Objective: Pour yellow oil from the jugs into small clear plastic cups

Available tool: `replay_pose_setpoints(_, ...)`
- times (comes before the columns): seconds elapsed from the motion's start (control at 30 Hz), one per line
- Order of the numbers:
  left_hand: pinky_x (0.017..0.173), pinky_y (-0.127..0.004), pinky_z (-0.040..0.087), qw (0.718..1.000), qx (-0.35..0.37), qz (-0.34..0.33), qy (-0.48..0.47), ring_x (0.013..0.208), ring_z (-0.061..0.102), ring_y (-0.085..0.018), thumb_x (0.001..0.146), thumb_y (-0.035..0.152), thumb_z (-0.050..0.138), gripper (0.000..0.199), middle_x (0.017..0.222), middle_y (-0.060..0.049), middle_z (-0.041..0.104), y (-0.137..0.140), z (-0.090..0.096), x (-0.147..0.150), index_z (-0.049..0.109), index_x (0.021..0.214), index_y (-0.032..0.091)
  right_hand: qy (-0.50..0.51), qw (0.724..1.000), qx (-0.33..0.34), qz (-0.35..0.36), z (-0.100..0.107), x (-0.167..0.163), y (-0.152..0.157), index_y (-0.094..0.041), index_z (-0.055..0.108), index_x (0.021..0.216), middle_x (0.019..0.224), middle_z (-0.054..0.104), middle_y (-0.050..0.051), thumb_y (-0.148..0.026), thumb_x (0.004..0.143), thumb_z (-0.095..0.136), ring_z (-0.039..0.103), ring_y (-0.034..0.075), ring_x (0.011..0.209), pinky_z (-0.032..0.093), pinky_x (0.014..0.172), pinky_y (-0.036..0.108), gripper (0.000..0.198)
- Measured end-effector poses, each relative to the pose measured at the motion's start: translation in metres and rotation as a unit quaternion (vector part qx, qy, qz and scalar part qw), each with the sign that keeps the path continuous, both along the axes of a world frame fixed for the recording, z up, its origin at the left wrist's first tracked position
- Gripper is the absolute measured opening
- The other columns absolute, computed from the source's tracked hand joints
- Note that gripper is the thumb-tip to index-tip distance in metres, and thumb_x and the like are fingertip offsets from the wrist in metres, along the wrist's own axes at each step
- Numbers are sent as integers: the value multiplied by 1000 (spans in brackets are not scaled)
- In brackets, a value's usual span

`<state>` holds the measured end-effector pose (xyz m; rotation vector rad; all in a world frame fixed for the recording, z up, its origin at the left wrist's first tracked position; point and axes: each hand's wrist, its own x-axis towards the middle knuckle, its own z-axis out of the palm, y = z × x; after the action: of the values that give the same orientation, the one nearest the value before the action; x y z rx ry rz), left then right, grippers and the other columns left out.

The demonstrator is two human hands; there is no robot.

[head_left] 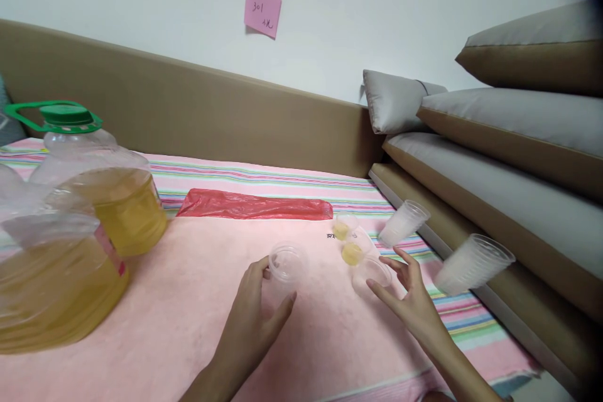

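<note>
A clear plastic cup (288, 266) stands on the pink cloth, no liquid visible in it. My left hand (257, 317) is beside it, fingers at the cup's left rim and thumb apart in front; whether the fingers touch is hard to tell. To the right, my right hand (409, 292) is open with thumb and fingers spread, close to another clear cup (372, 274). Just behind that one are two cups with a little yellow liquid, the nearer cup (352, 254) and the farther cup (342, 230).
Two large jugs of yellow liquid, the front jug (56, 289) and the green-capped jug (127, 201), stand at left. A red plastic bag (254, 206) lies behind the cups. Tilted cup stacks, one (404, 223) and another (473, 265), lie right, beside piled cushions (509, 182).
</note>
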<state>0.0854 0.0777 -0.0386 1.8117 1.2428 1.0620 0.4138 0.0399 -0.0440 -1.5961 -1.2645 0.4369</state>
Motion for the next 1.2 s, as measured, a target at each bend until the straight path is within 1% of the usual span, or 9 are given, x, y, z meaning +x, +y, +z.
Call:
replay_pose_setpoints(0.27, 98, -47, 49, 1000, -2, -6, 3, 118, 58, -28, 97, 46, 62, 48, 136, -6, 59, -2, -5, 4, 45, 140, 32, 8, 1000, -13, 1, 0, 3, 1, -29, 36, 149, 142, 61, 17, -64, 76, 84, 52, 35, 141, 31, 123, 68, 94)
replay_pose_setpoints(0.57, 96, -46, 48, 1000, 1, -6, 6, 115, 57, -29, 98, 48, 61, 48, 134, -7, 60, -4, -6, 3, 46, 140, 31, 20, 1000, -12, 9, 1, 2, -1, -30, 38, 148, 146, 58, 18, -63, 77, 84, 50, 34, 143, 35, 121, 66, 91)
replay_pose_setpoints(0.8, 95, -45, 47, 1000, -2, -13, 9, 111, 55, -27, 99, 48, 60, 45, 131, -6, 58, -4, -8, 4, 44, 139, 32, 12, 1000, -16, -2, 3, 1, -2, -27, 38, 150, 151, 52, 18, -64, 73, 87, 47, 37, 145, 38, 120, 66, 98)
replay_pose_setpoints(0.87, 95, -45, 47, 1000, 0, -13, 6, 111, 54, -27, 99, 48, 60, 45, 131, -6, 58, -4, -8, 5, 44, 139, 32, -15, 1000, -2, -18, 9, -1, -7, -28, 42, 149, 153, 51, 16, -65, 76, 85, 48, 38, 144, 39, 119, 67, 92)
replay_pose_setpoints(0.93, 96, -45, 47, 1000, 0, -16, 1, 112, 54, -27, 99, 47, 60, 45, 131, -6, 58, -6, -7, 5, 44, 138, 32, -90, 995, 35, -35, 22, -8, -17, -30, 47, 147, 152, 54, 14, -64, 84, 78, 49, 38, 142, 37, 119, 67, 78)
replay_pose_setpoints(1.0, 94, -44, 48, 1000, -7, -13, -1, 110, 55, -27, 98, 49, 62, 46, 129, -6, 59, -8, -4, 5, 45, 137, 31, -192, 976, 94, -29, 39, -19, -29, -32, 49, 148, 150, 56, 11, -58, 93, 71, 49, 38, 142, 35, 121, 65, 64)
replay_pose_setpoints(1.07, 90, -43, 48, 1000, -18, -6, 1, 106, 56, -27, 96, 52, 64, 47, 125, -7, 60, -10, 0, 6, 47, 134, 29, -260, 955, 145, 6, 55, -35, -40, -33, 49, 150, 150, 57, 10, -47, 98, 68, 51, 35, 141, 39, 119, 59, 57)
replay_pose_setpoints(1.13, 88, -42, 49, 1000, -20, -4, 1, 102, 56, -26, 95, 53, 66, 47, 122, -7, 61, -12, 4, 6, 48, 130, 28, -261, 954, 136, 51, 65, -55, -48, -33, 48, 151, 150, 57, 7, -42, 100, 66, 53, 31, 140, 44, 117, 51, 55)
replay_pose_setpoints(1.2, 88, -42, 49, 1000, -5, -14, -2, 100, 57, -25, 95, 52, 67, 45, 120, -6, 61, -15, 6, 6, 49, 128, 28, -212, 970, 69, 95, 66, -77, -50, -36, 48, 149, 151, 57, 4, -44, 100, 65, 52, 28, 142, 44, 118, 47, 52)
